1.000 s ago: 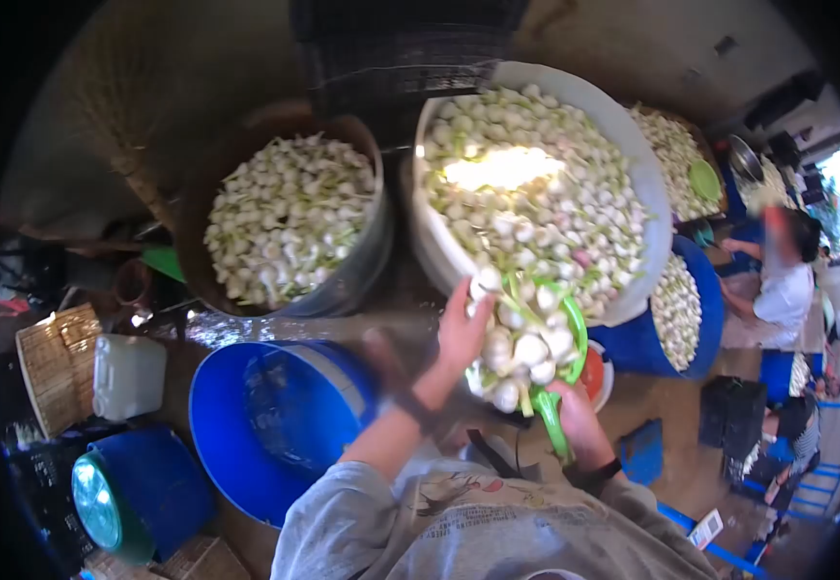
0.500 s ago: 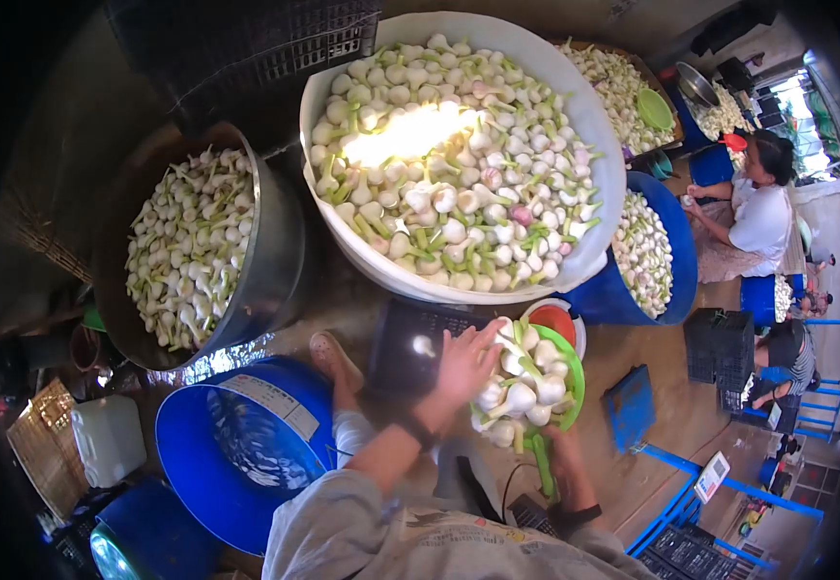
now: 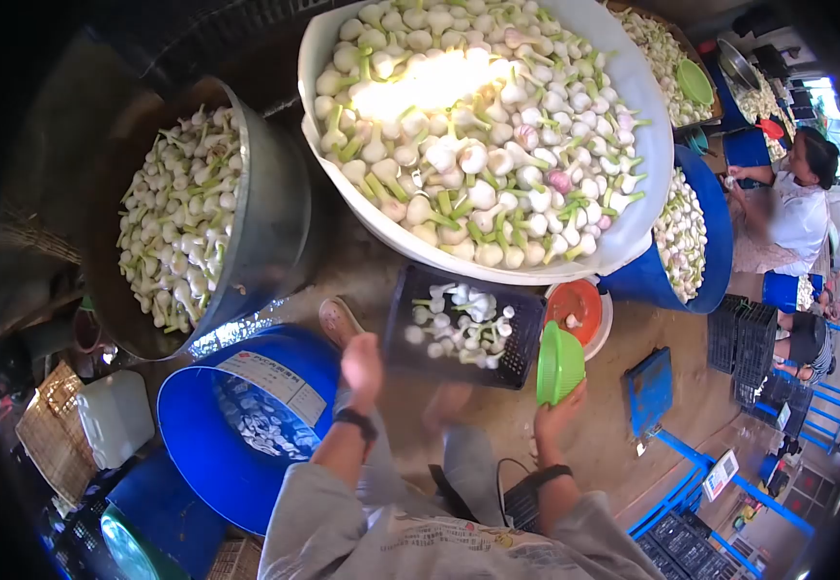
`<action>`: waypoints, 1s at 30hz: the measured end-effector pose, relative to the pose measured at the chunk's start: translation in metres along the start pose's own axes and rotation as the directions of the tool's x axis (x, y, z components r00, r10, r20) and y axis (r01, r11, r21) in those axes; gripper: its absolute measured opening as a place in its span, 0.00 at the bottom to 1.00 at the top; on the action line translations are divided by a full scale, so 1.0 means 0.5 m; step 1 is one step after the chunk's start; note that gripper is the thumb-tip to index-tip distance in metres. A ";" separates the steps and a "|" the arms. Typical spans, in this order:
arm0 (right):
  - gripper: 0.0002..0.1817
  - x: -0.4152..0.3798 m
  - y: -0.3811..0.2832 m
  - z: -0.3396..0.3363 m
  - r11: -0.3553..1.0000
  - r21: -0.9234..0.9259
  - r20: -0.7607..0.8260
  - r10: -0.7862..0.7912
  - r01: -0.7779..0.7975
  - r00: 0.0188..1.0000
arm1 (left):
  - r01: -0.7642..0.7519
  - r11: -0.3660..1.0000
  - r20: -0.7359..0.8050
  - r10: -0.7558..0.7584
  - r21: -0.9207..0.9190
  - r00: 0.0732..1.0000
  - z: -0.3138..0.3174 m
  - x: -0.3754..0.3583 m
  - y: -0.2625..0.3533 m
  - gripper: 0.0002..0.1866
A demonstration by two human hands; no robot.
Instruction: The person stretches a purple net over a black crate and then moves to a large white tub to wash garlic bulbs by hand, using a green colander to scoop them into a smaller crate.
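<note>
My right hand (image 3: 560, 411) grips a green plastic basket (image 3: 561, 365) by its near end; the basket is tipped on its side. Left of it, a black crate (image 3: 522, 338) on the floor holds several garlic bulbs (image 3: 468, 314) with stems. My left hand (image 3: 362, 369) is raised near the crate's lower left corner, slightly blurred, fingers extended and nothing visible in it. Beyond the crate stands a big white tub (image 3: 391, 227) full of garlic, bright light falling on part of it. An orange basin (image 3: 589, 307) with a small pale piece inside sits right of the crate.
At left are a dark metal vat (image 3: 270, 208) of garlic and a blue barrel (image 3: 188, 425) with water. A blue tub (image 3: 715, 222) of garlic is at right, near a seated person (image 3: 792, 217). A blue platform scale (image 3: 652, 391) and stacked black crates (image 3: 724, 333) stand further right.
Garlic that filled the green basket now lies in the black crate. My left hand has left the garlic and moved left; the basket has tipped in my right hand. The view has shifted.
</note>
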State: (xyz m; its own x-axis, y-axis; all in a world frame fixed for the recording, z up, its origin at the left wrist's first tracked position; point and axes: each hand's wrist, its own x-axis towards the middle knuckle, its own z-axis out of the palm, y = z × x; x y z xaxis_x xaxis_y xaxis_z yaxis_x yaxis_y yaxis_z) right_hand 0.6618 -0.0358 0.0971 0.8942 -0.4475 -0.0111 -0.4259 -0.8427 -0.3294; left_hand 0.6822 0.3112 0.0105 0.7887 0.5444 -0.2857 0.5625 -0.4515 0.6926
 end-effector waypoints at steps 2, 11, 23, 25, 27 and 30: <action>0.43 0.009 0.019 -0.038 0.997 0.071 0.033 -0.017 0.015 0.999 | -0.004 1.000 -0.153 0.004 -0.003 0.988 -0.057 0.013 -0.014 0.09; 0.22 0.144 -0.590 -0.191 0.665 0.742 0.254 -0.398 0.086 0.881 | -0.173 0.984 -0.548 0.119 -0.049 0.828 -0.500 0.159 0.122 0.13; 0.45 -0.102 -1.447 0.364 0.392 0.199 0.375 -0.877 0.898 0.300 | 0.127 0.803 -0.508 -0.482 -0.582 0.714 -0.747 0.636 -0.388 0.24; 0.45 -0.127 -1.469 0.415 0.436 0.179 0.432 -0.840 0.882 0.328 | 0.390 0.737 -0.452 -0.657 -0.551 0.603 -0.731 0.659 -0.450 0.27; 0.45 -0.136 -1.473 0.474 0.489 0.160 0.518 -0.781 0.857 0.349 | 0.566 0.741 -0.550 -0.659 -0.360 0.513 -0.704 0.660 -0.485 0.30; 0.48 -0.108 -1.489 0.569 0.559 0.170 0.647 -0.685 0.812 0.336 | 0.590 0.723 -0.447 -0.688 -0.359 0.571 -0.715 0.690 -0.518 0.33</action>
State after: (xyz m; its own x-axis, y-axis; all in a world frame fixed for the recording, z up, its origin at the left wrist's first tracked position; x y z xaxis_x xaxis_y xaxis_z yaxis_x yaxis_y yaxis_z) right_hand 0.9700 0.7008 0.0745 0.6813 0.6201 -0.3889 0.5114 -0.7834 -0.3533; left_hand 0.7201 0.8689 -0.0305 -0.0476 0.9379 -0.3436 0.7834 0.2484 0.5697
